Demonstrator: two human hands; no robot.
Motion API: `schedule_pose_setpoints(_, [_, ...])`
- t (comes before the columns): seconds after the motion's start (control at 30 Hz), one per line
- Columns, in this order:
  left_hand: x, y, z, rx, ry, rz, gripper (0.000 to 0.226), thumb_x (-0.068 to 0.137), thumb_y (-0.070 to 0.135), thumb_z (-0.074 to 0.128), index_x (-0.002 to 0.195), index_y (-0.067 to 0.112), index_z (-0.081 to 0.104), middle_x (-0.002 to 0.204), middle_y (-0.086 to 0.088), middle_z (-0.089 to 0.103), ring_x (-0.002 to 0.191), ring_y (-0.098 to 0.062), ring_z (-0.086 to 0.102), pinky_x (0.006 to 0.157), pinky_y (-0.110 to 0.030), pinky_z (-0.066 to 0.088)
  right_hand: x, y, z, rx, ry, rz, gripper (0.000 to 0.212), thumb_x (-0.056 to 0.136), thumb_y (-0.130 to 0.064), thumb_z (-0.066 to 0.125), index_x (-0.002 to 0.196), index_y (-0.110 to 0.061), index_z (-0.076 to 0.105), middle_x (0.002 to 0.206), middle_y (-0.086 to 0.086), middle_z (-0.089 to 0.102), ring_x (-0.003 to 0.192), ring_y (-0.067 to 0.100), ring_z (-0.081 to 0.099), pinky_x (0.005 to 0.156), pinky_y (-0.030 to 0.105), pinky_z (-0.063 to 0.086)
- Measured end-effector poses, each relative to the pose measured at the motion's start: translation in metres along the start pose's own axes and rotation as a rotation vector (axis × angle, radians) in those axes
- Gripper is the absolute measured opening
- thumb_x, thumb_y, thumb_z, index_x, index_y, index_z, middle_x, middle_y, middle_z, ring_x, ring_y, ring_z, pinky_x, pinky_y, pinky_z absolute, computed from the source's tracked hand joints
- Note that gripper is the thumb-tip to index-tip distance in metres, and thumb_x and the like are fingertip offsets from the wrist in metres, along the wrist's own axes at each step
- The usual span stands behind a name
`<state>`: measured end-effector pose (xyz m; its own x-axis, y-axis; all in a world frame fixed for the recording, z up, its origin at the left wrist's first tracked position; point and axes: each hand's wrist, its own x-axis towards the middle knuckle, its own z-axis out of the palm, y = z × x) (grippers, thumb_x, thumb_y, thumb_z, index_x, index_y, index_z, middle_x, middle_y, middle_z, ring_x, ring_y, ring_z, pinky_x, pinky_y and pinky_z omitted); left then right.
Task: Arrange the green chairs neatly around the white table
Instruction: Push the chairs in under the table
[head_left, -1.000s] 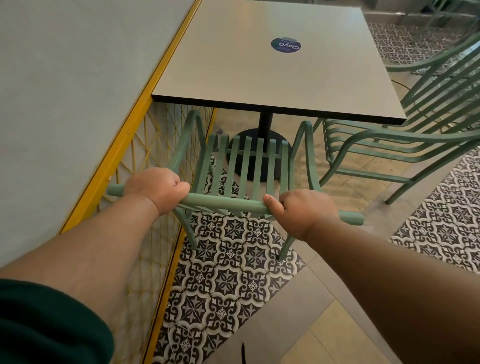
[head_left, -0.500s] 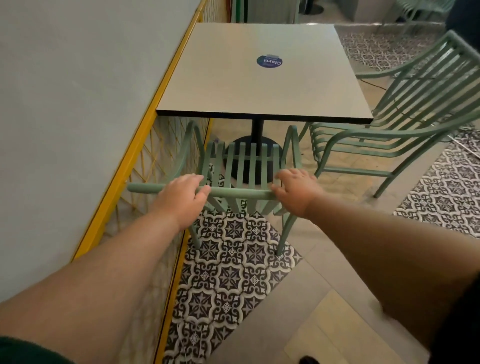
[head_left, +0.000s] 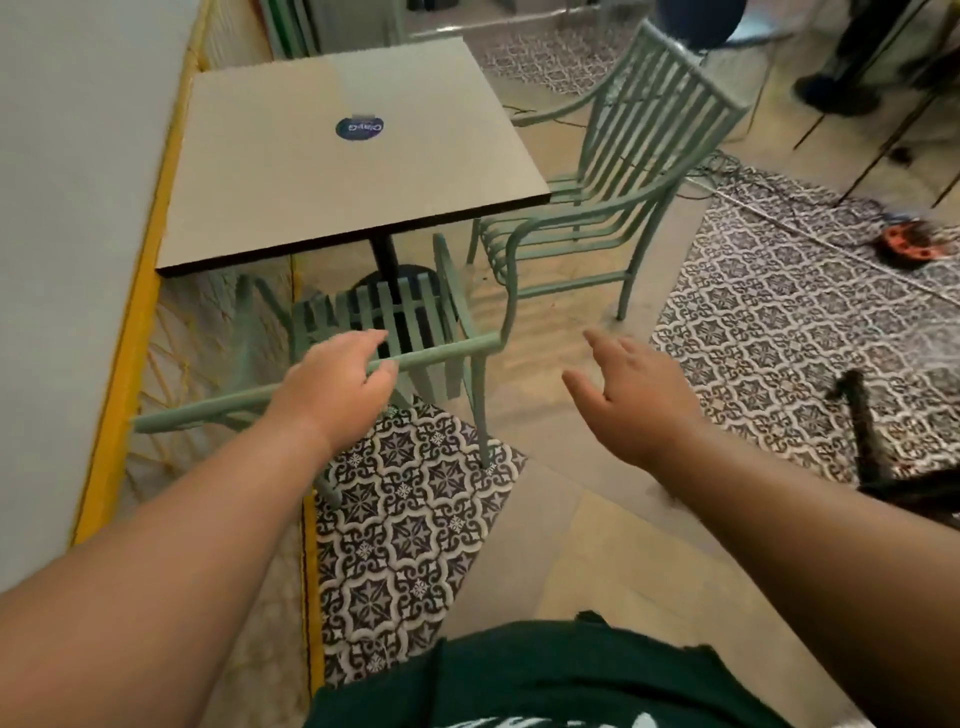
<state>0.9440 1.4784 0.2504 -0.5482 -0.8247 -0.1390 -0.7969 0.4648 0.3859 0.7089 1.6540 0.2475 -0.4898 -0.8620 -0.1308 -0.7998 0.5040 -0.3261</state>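
Note:
The white square table (head_left: 291, 176) stands against the left wall, with a blue round sticker on its top. A green slatted chair (head_left: 447, 352) is pushed under its near edge, seat partly beneath the top. My left hand (head_left: 337, 384) rests on that chair's top rail with fingers relaxed and not curled round it. My right hand (head_left: 636, 397) hovers open, fingers spread, to the right of the rail and clear of it. A second green chair (head_left: 649, 135) stands at the table's right side, angled, its seat near the table corner.
A grey wall (head_left: 67, 208) with a yellow edge and yellow lattice runs along the left. Patterned floor tiles (head_left: 779, 332) lie to the right, with cables, an orange object (head_left: 914, 244) and a dark stand (head_left: 865, 426). Someone's feet (head_left: 841, 93) show at top right.
Both hands let go of the near chair's top rail. My right hand moved right, off the rail, and opened. The view swung right, bringing the second chair into fuller view.

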Motion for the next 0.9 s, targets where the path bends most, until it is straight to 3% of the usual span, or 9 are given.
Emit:
schedule_pose_setpoints(0.2, [0.018,0.067,0.024,0.045,-0.055,0.158,0.049,0.100,0.042,0.046,0.148,0.031,0.046,0.137,0.005,0.059,0.121,-0.017,0.055,0.103,-0.051,0.049,-0.010,0.069,-0.019,-0.011,0.051,0.078,0.066,0.102,-0.052,0.039,0.156,-0.014,0.036,0.154,0.011,0.048,0.143,0.028,0.041,0.119,0.045,0.032])
schedule_pose_setpoints(0.43, [0.051,0.146,0.044,0.116,-0.065,0.275,0.054,0.101,0.043,0.046,0.152,0.030,0.042,0.154,0.006,0.048,0.141,-0.017,0.044,0.112,-0.047,0.043,-0.009,0.158,-0.050,-0.026,0.092,0.160,0.068,0.100,-0.054,0.038,0.151,-0.010,0.043,0.143,0.012,0.058,0.133,0.029,0.050,0.111,0.044,0.040])
schedule_pose_setpoints(0.67, [0.093,0.204,0.065,0.158,-0.077,0.353,0.056,0.100,0.044,0.045,0.153,0.027,0.041,0.155,0.006,0.046,0.143,-0.015,0.041,0.115,-0.049,0.039,0.018,0.214,-0.078,-0.057,0.106,0.182,0.068,0.100,-0.055,0.039,0.153,-0.011,0.041,0.148,0.011,0.054,0.139,0.029,0.046,0.116,0.043,0.036])
schedule_pose_setpoints(0.9, [0.182,0.239,0.076,0.180,-0.108,0.468,0.055,0.098,0.043,0.046,0.150,0.026,0.046,0.149,0.003,0.053,0.137,-0.020,0.047,0.110,-0.049,0.043,0.078,0.239,-0.094,-0.062,0.116,0.235,0.061,0.101,-0.049,0.043,0.149,-0.011,0.044,0.141,0.011,0.059,0.131,0.029,0.051,0.110,0.044,0.041])
